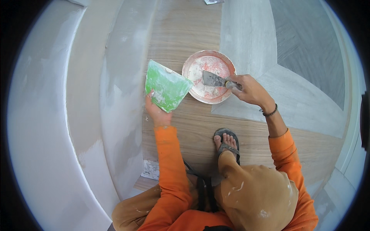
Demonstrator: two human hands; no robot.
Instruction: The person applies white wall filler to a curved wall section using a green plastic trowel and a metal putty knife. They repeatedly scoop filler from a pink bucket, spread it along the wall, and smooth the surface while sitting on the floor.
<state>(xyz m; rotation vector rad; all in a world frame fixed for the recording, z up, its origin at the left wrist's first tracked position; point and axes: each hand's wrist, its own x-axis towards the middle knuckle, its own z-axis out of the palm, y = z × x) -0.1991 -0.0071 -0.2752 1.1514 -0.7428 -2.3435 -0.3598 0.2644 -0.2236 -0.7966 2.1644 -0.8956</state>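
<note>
My left hand (157, 109) grips a green plastering board (165, 86) by its lower left edge, and white paste is smeared over its face. The board's right corner reaches the rim of a round, shallow pinkish bucket (185, 79) on the floor. White paste coats the inside of that bucket. In my right hand (248, 90) is a putty knife (213, 79), held by the handle with its fingers wrapped round it. The knife's grey metal blade points left over the bucket's inside.
A plastered wall (88, 96) with patchy grey and white areas rises on the left. The floor (185, 34) has wood-look and grey tiles. My sandalled foot (227, 142) is planted below the bucket. A small flat piece (214, 2) lies at the top edge.
</note>
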